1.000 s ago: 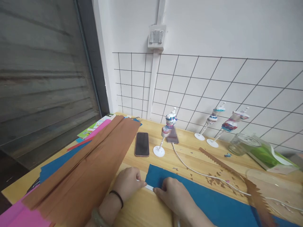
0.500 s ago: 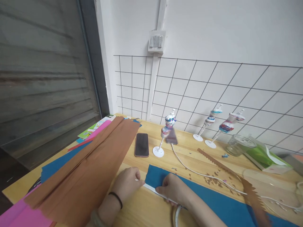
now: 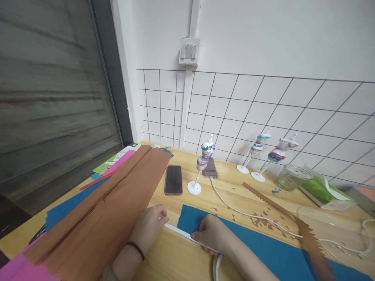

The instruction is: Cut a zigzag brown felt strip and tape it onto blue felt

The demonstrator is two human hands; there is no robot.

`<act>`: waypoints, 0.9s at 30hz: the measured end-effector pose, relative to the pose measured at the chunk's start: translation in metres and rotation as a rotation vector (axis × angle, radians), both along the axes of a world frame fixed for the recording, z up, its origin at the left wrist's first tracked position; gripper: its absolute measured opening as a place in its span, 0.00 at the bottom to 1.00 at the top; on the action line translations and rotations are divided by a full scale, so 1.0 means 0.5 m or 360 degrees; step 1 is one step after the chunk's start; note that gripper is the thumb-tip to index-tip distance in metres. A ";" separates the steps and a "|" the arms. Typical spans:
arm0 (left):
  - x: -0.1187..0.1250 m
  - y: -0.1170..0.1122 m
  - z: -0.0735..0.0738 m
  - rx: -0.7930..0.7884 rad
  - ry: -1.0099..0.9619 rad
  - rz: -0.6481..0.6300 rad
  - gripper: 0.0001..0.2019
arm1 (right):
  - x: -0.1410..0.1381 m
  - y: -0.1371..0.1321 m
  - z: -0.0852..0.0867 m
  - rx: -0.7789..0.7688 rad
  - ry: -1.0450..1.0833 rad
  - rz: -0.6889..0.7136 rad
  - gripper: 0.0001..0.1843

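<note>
Your left hand (image 3: 149,228) is curled, thumb and fingertips pinched on one end of a white strip (image 3: 178,232). Your right hand (image 3: 212,235) is closed over the strip's other end, fingers bent down onto it. The strip is thin, narrow and plain white, and it runs taut and straight between your two hands, slanting from upper left to lower right. It lies low over the wooden table (image 3: 181,261), right along the near left edge of a blue sheet (image 3: 263,242). You cannot tell whether it touches the sheet's edge or sits just beside it. Under your right wrist a pale ring that looks like a tape roll (image 3: 217,265) shows, and the strip seems to lead into it.

The blue sheet lies flat and reaches to the right, past your right forearm. Just left of your left hand lies a long fold of brown crepe paper (image 3: 111,210), on top of more blue paper and a pink sheet (image 3: 17,269). Beyond your hands a dark phone (image 3: 173,180) lies face up beside a small figure on a white stand (image 3: 202,164). A white cable (image 3: 234,208) curves across the table behind the blue sheet. To the right lies a brown strip with a zigzag edge (image 3: 281,208), with small brown clippings scattered around it. A glass jar (image 3: 290,177) stands farther back near the wire grid (image 3: 263,113).
</note>
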State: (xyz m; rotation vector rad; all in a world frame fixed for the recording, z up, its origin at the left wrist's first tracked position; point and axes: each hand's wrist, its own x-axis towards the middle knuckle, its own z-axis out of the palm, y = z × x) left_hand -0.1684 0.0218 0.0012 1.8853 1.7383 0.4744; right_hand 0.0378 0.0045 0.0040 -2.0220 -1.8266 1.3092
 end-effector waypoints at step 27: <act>0.112 -0.063 -0.032 0.0329 0.0294 -0.0498 0.03 | 0.023 -0.035 0.008 0.0217 0.0079 -0.0035 0.09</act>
